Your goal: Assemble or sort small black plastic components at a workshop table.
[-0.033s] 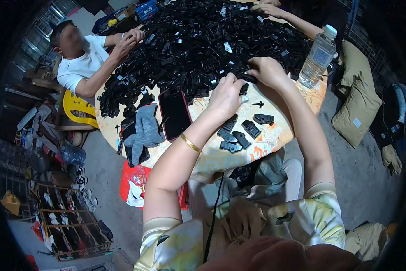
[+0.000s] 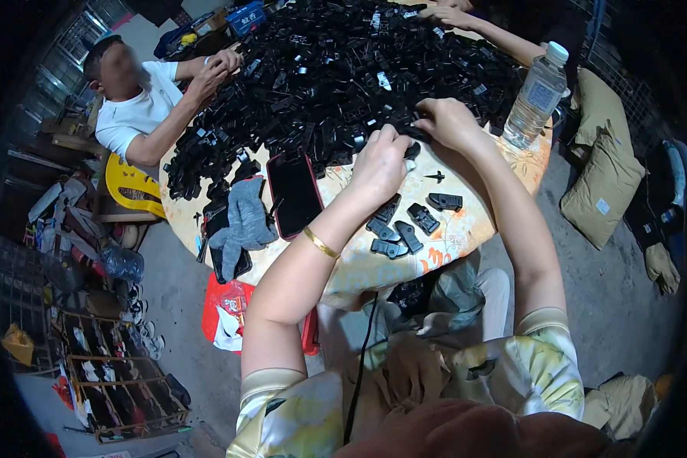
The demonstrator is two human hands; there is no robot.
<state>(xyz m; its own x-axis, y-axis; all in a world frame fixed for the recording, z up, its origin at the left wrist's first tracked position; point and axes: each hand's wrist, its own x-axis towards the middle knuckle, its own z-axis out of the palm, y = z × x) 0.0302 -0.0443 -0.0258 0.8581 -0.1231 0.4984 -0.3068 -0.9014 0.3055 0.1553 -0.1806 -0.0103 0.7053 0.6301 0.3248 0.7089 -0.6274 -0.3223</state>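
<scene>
At the near edge of a big heap of black plastic parts [image 2: 320,91], my two hands work close together. The fingers of my left hand [image 2: 380,164] are curled round a black plastic part [image 2: 413,133], and its thumb has a pale covering at the tip. From the other side my right hand [image 2: 452,124] pinches the same part; the fingers hide much of its shape. Several black plastic clips [image 2: 406,235] lie loose on the patterned tabletop [image 2: 343,267] between my forearms. A small thin black piece [image 2: 435,176] rests just below my right hand.
Left of my forearm lie a phone [image 2: 296,195] and a grey glove [image 2: 245,217]. A clear water bottle [image 2: 538,95] stands at the right edge. One person [image 2: 141,99] sits at the left; another person's hand [image 2: 450,15] reaches the heap. A red stool [image 2: 221,309] is below.
My left thumb has moved slightly up toward the part. Both hands otherwise hold nearly the same place.
</scene>
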